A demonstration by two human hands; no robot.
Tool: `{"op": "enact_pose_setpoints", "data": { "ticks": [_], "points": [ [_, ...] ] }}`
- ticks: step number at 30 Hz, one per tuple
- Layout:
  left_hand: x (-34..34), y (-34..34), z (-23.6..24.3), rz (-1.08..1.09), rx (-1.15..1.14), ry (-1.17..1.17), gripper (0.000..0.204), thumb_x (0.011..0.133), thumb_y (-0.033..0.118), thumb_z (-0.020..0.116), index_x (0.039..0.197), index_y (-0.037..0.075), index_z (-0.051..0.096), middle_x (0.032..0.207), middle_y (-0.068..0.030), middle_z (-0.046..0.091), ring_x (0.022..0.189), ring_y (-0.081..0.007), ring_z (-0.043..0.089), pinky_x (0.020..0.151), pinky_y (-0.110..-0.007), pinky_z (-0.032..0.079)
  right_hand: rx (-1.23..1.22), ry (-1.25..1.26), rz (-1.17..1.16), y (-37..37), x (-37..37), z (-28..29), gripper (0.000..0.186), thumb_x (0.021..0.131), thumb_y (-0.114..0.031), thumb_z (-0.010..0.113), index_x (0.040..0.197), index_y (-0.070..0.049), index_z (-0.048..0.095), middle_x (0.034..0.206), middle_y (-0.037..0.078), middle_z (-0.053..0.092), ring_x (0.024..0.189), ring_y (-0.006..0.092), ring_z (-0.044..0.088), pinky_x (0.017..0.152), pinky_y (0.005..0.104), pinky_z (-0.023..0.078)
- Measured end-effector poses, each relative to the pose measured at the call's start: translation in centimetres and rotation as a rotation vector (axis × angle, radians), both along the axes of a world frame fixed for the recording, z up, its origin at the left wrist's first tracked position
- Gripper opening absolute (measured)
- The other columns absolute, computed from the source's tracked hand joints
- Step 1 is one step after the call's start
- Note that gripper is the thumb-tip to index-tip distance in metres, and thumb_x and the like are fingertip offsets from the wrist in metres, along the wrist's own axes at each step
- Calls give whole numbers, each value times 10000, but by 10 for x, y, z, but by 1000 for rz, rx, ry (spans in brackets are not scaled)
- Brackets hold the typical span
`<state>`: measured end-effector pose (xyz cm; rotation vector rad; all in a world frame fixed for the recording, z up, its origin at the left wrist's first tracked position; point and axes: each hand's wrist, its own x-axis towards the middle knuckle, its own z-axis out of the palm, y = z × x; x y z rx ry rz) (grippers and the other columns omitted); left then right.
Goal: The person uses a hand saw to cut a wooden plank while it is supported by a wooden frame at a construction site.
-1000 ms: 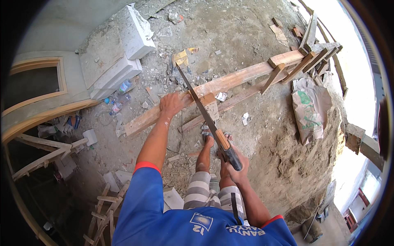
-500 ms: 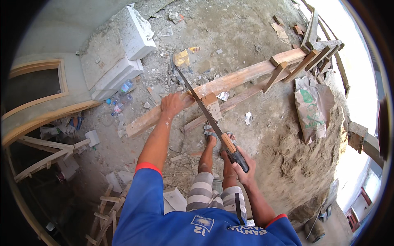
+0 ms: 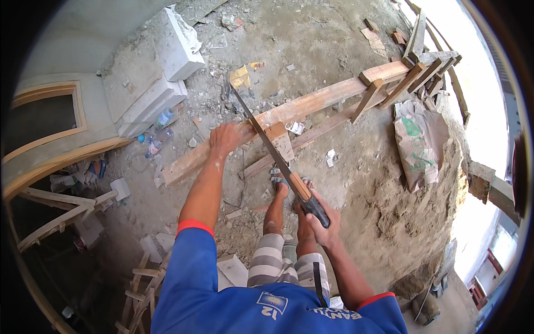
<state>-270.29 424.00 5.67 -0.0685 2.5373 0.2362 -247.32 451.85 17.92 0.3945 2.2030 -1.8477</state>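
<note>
A long wooden plank (image 3: 320, 100) runs from the lower left up to the right, raised above the dusty ground. My left hand (image 3: 224, 139) is closed over the plank near its left end. In my right hand (image 3: 325, 220) is the black and wooden handle of a handsaw (image 3: 271, 147), held close to my knees. The saw's long blade slants across the plank just right of my left hand, its tip pointing away from me. Under the blade, a short wood block (image 3: 281, 143) stands against the plank. Whether the teeth have cut in is too small to tell.
A second, lower plank (image 3: 320, 136) runs alongside, joined by wooden braces (image 3: 367, 100). A paper sack (image 3: 420, 145) lies on the sand heap (image 3: 384, 217) at right. White blocks (image 3: 183, 47) and plastic bottles (image 3: 158, 146) are at left; rubble litters the ground.
The whole view has shifted slightly, so everything sits a little further left and up. Both hands keep their grips, and the saw still crosses the plank at about the same spot.
</note>
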Motion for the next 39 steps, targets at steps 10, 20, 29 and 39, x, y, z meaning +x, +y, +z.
{"op": "enact_pose_setpoints", "data": {
  "ticks": [10, 20, 29, 39],
  "points": [
    [4, -5, -3, -27, -33, -5, 793, 793, 788, 550, 1026, 53, 739, 976, -268, 714, 959, -423, 694, 815, -497, 541, 67, 90, 75, 2, 13, 1, 611, 776, -143, 695, 1351, 12, 555, 934, 168, 708, 753, 181, 676, 748, 293, 519],
    [3, -3, -2, 22, 12, -1, 802, 764, 786, 582, 1033, 46, 731, 985, -260, 714, 970, -409, 693, 836, -489, 538, 64, 60, 26, -3, 8, 8, 599, 769, -136, 691, 1337, 10, 566, 941, 169, 706, 765, 179, 671, 751, 296, 517],
    [7, -3, -10, -2, 1, 37, 712, 791, 716, 617, 1080, 71, 703, 994, -260, 704, 967, -435, 673, 842, -503, 530, 51, -1, 16, -13, -13, 10, 606, 794, -170, 689, 1353, 20, 552, 904, 159, 701, 784, 158, 662, 745, 294, 513],
    [7, -15, -9, 44, 46, 25, 720, 798, 730, 593, 1035, 61, 721, 974, -267, 708, 970, -432, 678, 834, -508, 529, 29, -11, 41, -11, -6, 10, 591, 800, -162, 677, 1352, 14, 560, 937, 174, 713, 827, 147, 677, 788, 294, 521]
  ]
}}
